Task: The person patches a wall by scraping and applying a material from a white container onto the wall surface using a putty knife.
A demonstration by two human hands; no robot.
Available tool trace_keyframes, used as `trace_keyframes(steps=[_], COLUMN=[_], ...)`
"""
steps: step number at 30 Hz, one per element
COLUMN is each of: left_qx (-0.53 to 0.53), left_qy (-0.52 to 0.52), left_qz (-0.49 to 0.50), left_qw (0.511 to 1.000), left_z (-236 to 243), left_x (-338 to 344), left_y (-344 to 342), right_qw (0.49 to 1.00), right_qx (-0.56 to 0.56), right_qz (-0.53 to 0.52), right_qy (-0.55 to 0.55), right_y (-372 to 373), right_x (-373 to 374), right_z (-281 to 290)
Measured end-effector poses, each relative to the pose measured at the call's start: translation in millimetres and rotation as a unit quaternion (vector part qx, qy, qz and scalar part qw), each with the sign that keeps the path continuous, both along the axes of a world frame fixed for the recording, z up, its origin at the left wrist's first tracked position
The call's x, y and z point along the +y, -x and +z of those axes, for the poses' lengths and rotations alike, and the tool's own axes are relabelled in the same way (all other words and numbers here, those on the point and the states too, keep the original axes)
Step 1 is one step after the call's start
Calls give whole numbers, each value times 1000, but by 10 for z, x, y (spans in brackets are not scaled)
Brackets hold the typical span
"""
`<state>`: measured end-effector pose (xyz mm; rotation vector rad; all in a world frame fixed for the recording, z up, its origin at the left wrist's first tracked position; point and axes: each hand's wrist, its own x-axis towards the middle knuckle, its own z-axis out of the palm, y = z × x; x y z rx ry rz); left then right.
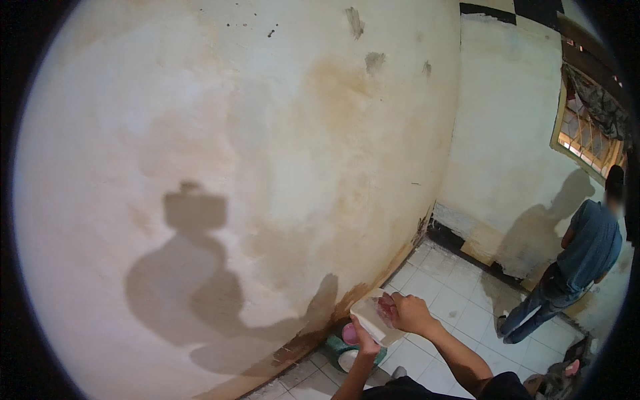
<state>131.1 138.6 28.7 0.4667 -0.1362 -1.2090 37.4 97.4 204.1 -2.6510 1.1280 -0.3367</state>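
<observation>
Low in the middle, my left hand [365, 341] grips the lower left edge of a pale, flat rectangular board [371, 319]. My right hand [410, 313] reaches over the board's right side, its fingers closed on a reddish piece [385, 307] that lies against the board's face. Whether the piece is a cloth, a scraper or something else is too small to tell. Just left of and below the board sit a round pink item [349, 334] and a green container or bag [335, 346]. A round white item [348, 361] rests among them.
A stained cream wall [280, 153] with grey patches rises close on my left. White floor tiles [433, 293] run to the far wall. At right, a person [587, 247] in a blue shirt stands near a barred window [587, 137]. A dark heap [560, 380] lies lower right.
</observation>
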Motion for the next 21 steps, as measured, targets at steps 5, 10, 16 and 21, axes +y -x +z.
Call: trace_keyframes(steps=[5,10,16,21], left_qx=[25,4,-7,25], left_qy=[24,5,-8,-34], left_qz=[27,51,48,65], left_qw=[999,999,999,997], left_z=[-211,37,319,520], left_x=[-111,-239,-479,-512], left_y=[-64,-190,-49,-22], right_qw=[1000,995,998,998], right_qx=[-8,-80,67,-23], right_qz=[-1,-6,-5,31], right_qy=[-3,54,14,-45], right_y=[46,-72,-174,-159], right_x=[-153,-332,-709,-751], right_z=[-105,31,14,-58])
